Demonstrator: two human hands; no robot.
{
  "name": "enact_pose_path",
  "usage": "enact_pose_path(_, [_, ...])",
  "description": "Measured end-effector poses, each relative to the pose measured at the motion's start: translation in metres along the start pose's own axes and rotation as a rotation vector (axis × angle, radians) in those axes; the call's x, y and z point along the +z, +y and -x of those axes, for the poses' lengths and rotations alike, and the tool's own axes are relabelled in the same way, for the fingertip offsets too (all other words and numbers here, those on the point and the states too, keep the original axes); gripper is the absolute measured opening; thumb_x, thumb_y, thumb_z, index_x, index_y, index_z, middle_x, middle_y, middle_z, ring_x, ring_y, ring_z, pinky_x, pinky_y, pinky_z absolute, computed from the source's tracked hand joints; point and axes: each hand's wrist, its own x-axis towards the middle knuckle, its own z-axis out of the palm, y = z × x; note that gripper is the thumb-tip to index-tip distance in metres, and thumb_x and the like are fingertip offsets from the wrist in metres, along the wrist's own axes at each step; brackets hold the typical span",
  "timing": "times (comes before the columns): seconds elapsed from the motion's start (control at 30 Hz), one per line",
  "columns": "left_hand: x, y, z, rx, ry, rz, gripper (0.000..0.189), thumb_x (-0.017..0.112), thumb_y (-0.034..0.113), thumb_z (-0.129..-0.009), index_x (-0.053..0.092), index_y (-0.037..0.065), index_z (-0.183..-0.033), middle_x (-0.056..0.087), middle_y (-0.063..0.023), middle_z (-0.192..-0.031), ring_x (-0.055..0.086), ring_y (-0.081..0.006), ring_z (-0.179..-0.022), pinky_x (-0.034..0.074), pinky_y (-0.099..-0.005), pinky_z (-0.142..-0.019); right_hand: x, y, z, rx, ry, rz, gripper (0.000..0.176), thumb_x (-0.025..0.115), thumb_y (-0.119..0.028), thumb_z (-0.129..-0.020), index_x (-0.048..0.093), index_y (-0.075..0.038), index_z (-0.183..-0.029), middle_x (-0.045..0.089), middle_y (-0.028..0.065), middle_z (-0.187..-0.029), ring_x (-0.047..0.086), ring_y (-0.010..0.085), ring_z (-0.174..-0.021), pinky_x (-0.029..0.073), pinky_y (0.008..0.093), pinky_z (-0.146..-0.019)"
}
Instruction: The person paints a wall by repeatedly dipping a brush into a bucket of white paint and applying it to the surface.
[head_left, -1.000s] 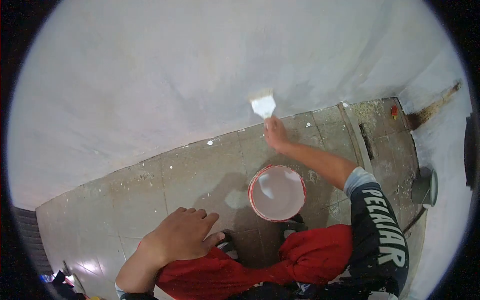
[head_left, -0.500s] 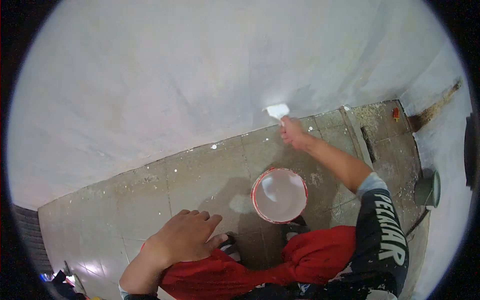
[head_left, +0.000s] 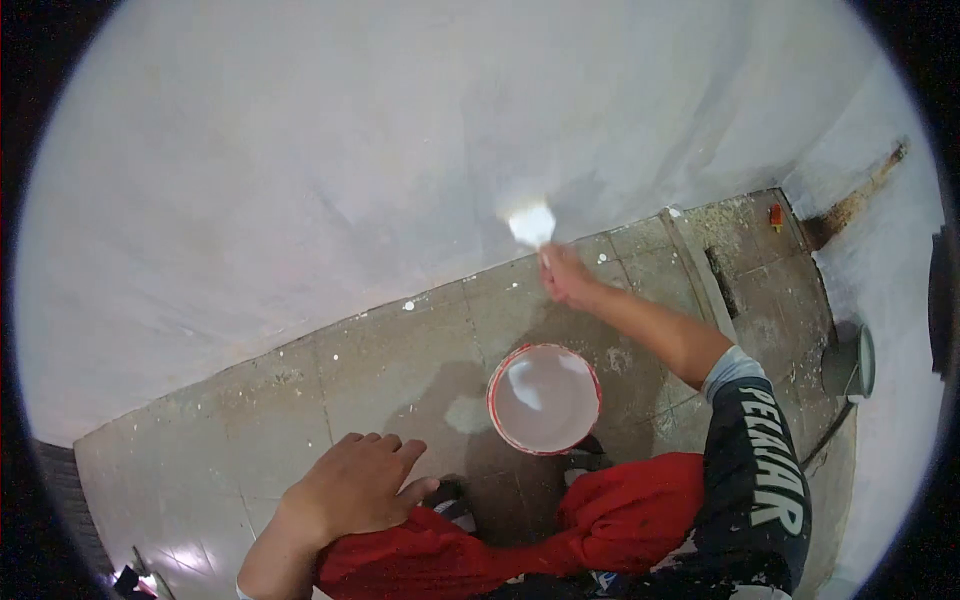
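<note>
My right hand [head_left: 566, 276] grips the handle of a paintbrush [head_left: 532, 224] whose white, paint-covered head is against or very near the lower part of the wall [head_left: 400, 150]. A bucket [head_left: 546, 400] with a red, paint-smeared rim stands on the floor between my feet and the wall, holding whitish paint. Over my left knee rests my left hand [head_left: 365, 485], palm down, fingers stretched out and holding nothing. Red trousers [head_left: 630, 505] cover my bent legs.
White paint drops dot the tiled floor [head_left: 400, 350]. At the right, a grey-green bucket [head_left: 848, 362] is beside the side wall. A small orange-red object [head_left: 776, 217] lies near the corner, past a raised strip and a dark slot in the floor.
My right hand and the brush have shifted slightly left along the wall. The whole view has turned a little. My left hand stays on my knee.
</note>
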Motion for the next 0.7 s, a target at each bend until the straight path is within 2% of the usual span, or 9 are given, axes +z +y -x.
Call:
enact_pose_path(0.03, [0.000,0.000,0.001,0.001,0.009,-0.008,0.051,0.050,0.042,-0.097,0.056,0.002,-0.128,0.064,-0.0204,-0.101,0.061,-0.0381,-0.101,0.046,-0.0451,-0.093,-0.004,0.008,0.005,0.253,-0.090,-0.130,0.030,0.045,-0.035,-0.096,0.051,-0.011,-0.080,0.040,-0.0003,-0.057,0.036,0.0116,-0.042,0.025,0.0312,-0.035])
enact_pose_path(0.07, [0.001,0.001,0.003,0.002,0.016,-0.005,0.051,0.050,0.042,-0.097,0.056,0.002,-0.128,0.064,-0.0205,-0.101,0.061,-0.0379,-0.101,0.046,-0.0451,-0.093,-0.007,0.015,0.008,0.243,-0.089,-0.128,0.030,0.045,-0.035,-0.096,0.051,-0.011,-0.080,0.040,-0.0003,-0.057,0.036,0.0116,-0.042,0.025,0.0312,-0.035])
enact_pose_path(0.13, [0.000,0.001,0.004,0.003,0.038,-0.005,0.051,0.049,0.042,-0.097,0.056,0.002,-0.127,0.064,-0.0205,-0.100,0.061,-0.0377,-0.100,0.046,-0.0451,-0.092,-0.008,0.012,0.011,0.496,0.010,-0.165,0.025,0.045,-0.033,-0.097,0.048,-0.013,-0.082,0.038,-0.0026,-0.059,0.031,0.0087,-0.040,0.023,0.0253,-0.034])
enact_pose_path(0.23, [0.000,0.003,0.006,-0.003,-0.008,-0.012,0.051,0.049,0.043,-0.098,0.055,0.002,-0.127,0.065,-0.0205,-0.101,0.061,-0.0374,-0.101,0.046,-0.0452,-0.092,-0.010,-0.020,0.008,0.332,-0.082,-0.231,0.022,0.043,-0.029,-0.097,0.047,-0.013,-0.082,0.039,-0.0032,-0.060,0.030,0.0076,-0.041,0.023,0.0254,-0.034])
enact_pose_path(0.37, [-0.001,0.002,0.005,0.010,0.001,-0.014,0.052,0.048,0.044,-0.098,0.055,0.002,-0.127,0.065,-0.0205,-0.101,0.061,-0.0374,-0.101,0.046,-0.0457,-0.093,0.023,-0.182,0.055,0.194,0.022,-0.324,0.021,0.042,-0.023,-0.099,0.047,-0.013,-0.081,0.038,-0.0050,-0.060,0.028,0.0052,-0.040,0.019,0.0226,-0.033])
enact_pose_path(0.47, [0.000,-0.002,0.002,0.025,-0.003,-0.014,0.052,0.048,0.044,-0.098,0.055,0.002,-0.128,0.065,-0.0208,-0.102,0.061,-0.0375,-0.102,0.046,-0.0456,-0.093,0.042,-0.262,0.104,-0.159,0.055,-0.225,0.022,0.046,-0.027,-0.100,0.050,-0.012,-0.085,0.039,-0.0057,-0.062,0.026,0.0040,-0.041,0.017,0.0209,-0.033])
enact_pose_path(0.5, [0.001,-0.002,0.002,0.032,0.012,-0.010,0.053,0.048,0.045,-0.098,0.055,0.002,-0.128,0.065,-0.0209,-0.103,0.061,-0.0375,-0.102,0.046,-0.0454,-0.094,0.045,-0.277,0.114,-0.276,0.052,-0.234,0.022,0.047,-0.028,-0.100,0.051,-0.012,-0.087,0.039,-0.0059,-0.063,0.026,0.0035,-0.042,0.016,0.0206,-0.034])
enact_pose_path(0.6, [-0.002,-0.002,0.001,0.016,-0.014,-0.015,0.052,0.048,0.045,-0.098,0.055,0.002,-0.128,0.065,-0.0210,-0.103,0.062,-0.0378,-0.102,0.046,-0.0454,-0.093,0.045,-0.300,0.117,-0.345,-0.053,-0.301,0.021,0.046,-0.030,-0.100,0.053,-0.013,-0.091,0.044,-0.0053,-0.066,0.027,0.0029,-0.042,0.017,0.0204,-0.034])
enact_pose_path(0.7, [0.002,-0.005,0.005,0.027,0.046,0.000,0.052,0.048,0.044,-0.098,0.056,0.002,-0.127,0.065,-0.0210,-0.102,0.062,-0.0384,-0.099,0.047,-0.0461,-0.092,0.061,-0.242,0.079,-0.176,-0.014,-0.391,0.024,0.050,-0.030,-0.097,0.052,-0.011,-0.084,0.041,-0.0032,-0.060,0.032,0.0059,-0.041,0.023,0.0245,-0.034])
